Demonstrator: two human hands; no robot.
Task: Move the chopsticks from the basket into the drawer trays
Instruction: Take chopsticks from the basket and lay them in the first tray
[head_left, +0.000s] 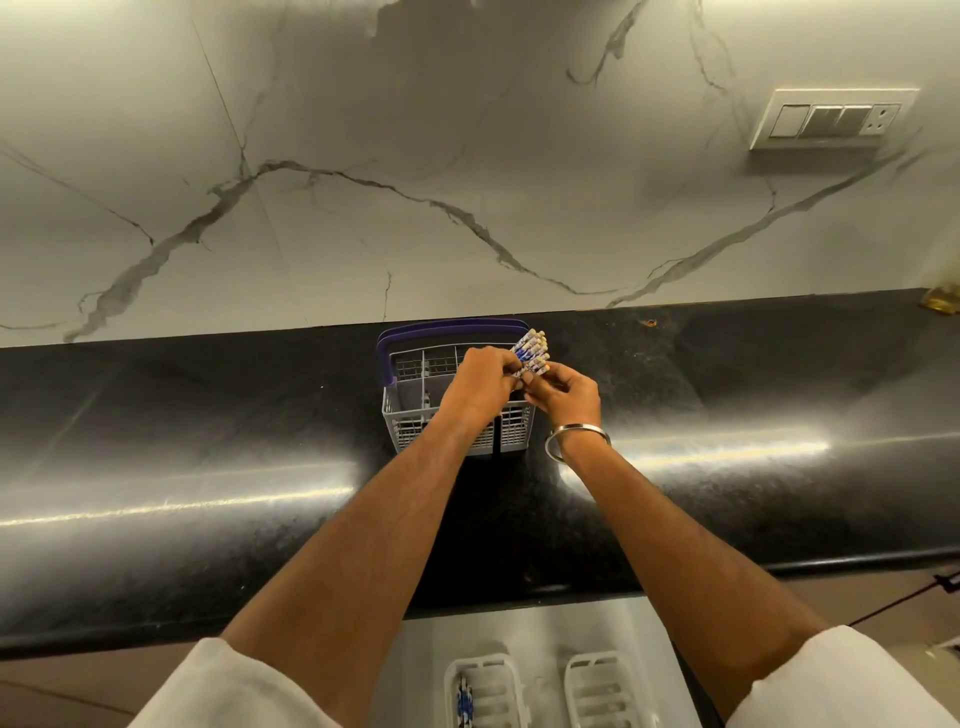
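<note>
1. Head view: both hands meet over the basket (457, 410) on the black counter (208, 415); the left hand (483, 382) curls its fingers round a bundle of chopsticks (531, 351), and the right hand (563, 397) pinches the same bundle from below with bent fingertips.
2. The chopsticks' blue-and-white ends fan up and to the right, above the basket's far right corner; its purple handle (447, 328) stands behind them.
3. Both forearms stretch forward and converge; a bangle (574, 441) circles the right wrist.
4. Below the counter edge, two white trays (597, 686) lie in the open drawer; the left one holds a few chopsticks.
</note>
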